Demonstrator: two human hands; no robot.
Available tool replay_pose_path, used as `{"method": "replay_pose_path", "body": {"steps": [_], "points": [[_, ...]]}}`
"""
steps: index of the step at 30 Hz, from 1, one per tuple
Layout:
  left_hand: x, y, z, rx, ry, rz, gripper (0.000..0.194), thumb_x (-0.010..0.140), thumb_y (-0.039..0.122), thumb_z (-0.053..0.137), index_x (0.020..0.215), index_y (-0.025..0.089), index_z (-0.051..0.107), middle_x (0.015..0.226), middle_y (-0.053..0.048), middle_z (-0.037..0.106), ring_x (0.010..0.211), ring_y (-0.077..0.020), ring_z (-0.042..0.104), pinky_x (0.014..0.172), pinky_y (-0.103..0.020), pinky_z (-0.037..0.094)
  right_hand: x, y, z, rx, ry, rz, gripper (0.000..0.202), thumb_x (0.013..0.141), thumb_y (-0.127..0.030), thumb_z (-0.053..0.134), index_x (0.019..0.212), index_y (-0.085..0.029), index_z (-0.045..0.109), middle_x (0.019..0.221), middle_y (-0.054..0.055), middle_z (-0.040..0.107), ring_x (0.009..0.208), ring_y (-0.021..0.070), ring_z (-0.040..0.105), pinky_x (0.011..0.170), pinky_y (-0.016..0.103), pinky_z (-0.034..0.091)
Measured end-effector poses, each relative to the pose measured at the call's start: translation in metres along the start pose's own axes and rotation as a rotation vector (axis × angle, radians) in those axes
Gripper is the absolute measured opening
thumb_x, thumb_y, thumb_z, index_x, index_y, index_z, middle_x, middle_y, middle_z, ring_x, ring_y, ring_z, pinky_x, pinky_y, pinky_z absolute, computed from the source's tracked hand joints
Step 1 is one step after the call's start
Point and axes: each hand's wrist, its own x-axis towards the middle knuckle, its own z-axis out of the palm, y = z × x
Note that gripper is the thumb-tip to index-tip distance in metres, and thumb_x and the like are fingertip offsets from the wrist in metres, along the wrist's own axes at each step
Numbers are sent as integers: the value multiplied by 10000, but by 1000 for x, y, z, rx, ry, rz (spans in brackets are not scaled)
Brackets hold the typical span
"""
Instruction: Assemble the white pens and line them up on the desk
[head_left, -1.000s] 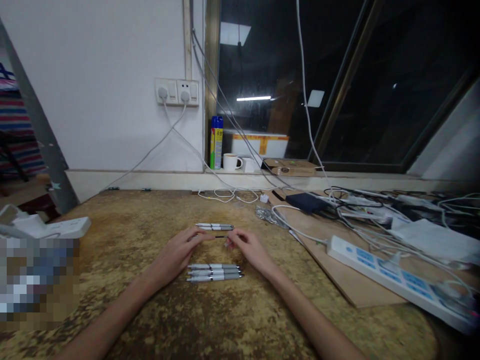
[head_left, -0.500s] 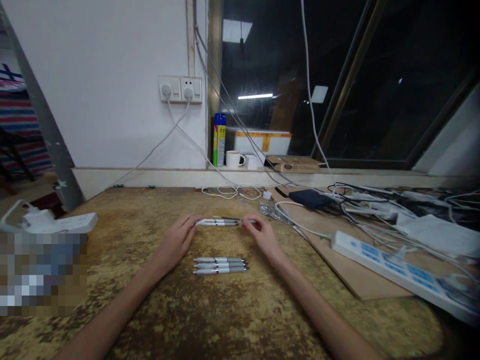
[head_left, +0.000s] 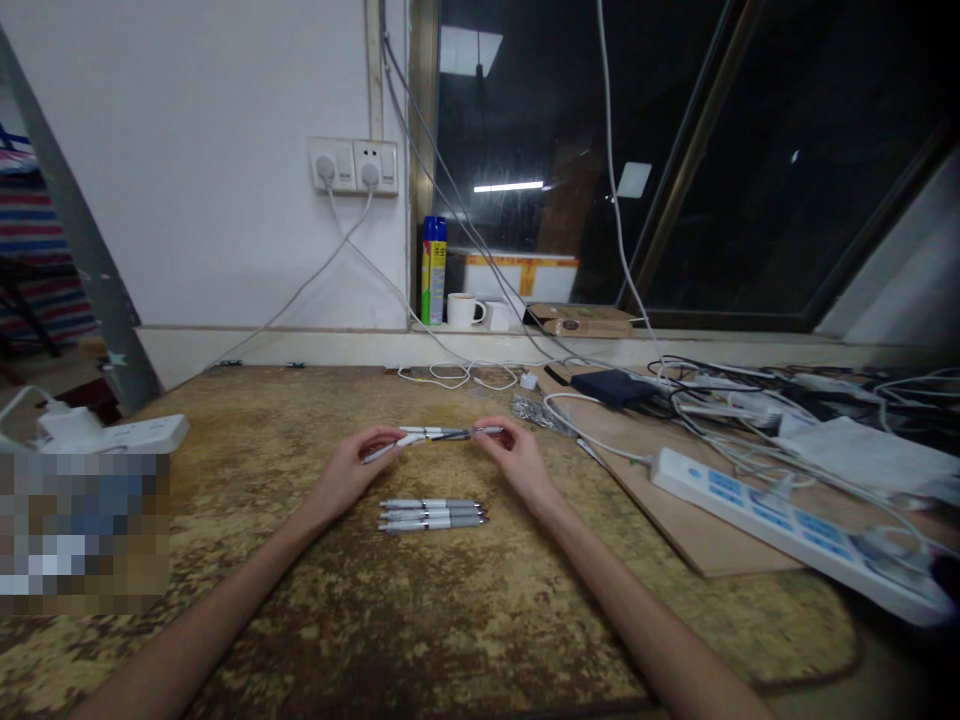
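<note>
silver pens [head_left: 439,434] (thin, bunched), left hand [head_left: 351,472], right hand [head_left: 517,462]

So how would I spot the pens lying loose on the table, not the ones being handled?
Start at the mottled brown table and find the two forearms reaching in from the near edge. Between them, just nearer than the left hand and right hand, lie three white pens side by side. Unlike the pens in the hands, these lie flat in a neat row, untouched.
</note>
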Motion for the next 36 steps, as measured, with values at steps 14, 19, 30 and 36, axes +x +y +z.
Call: {"method": "replay_pose_path", "body": {"steps": [14, 19, 30, 36], "points": [[1, 1, -4, -18, 18, -56, 432, 854, 509, 641, 1122, 183, 732, 1174, -78, 736, 1065, -267, 679, 976, -363, 505, 2, 7, -2, 136, 24, 110, 418, 787, -596, 672, 735, -184, 721, 767, 53, 703, 693, 197, 609, 701, 306, 468], [1, 1, -4, 12, 15, -49, 431, 852, 503, 645, 1123, 182, 739, 1154, -79, 743, 1045, -271, 687, 964, -363, 507, 2, 3, -1, 208, 2, 147, 402, 781, -567, 685, 673, -179, 695, 691, 36, 664, 611, 164, 566, 634, 286, 449], [3, -2, -4, 24, -3, -14, 443, 861, 498, 636, 1135, 165, 736, 1163, -90, 738, 1058, -273, 675, 988, -381, 493, 3, 8, -7, 200, 31, 108, 392, 832, -520, 634, 671, -166, 689, 676, 42, 655, 592, 152, 556, 609, 272, 431], [4, 1, -3, 21, 5, -11, 437, 852, 500, 645, 1116, 167, 744, 1142, -87, 747, 1047, -270, 680, 980, -371, 497, 11, 8, -6, 97, 74, -5, 438, 850, -549, 578, 639, -175, 665, 654, 46, 650, 589, 162, 552, 606, 277, 428]]}}
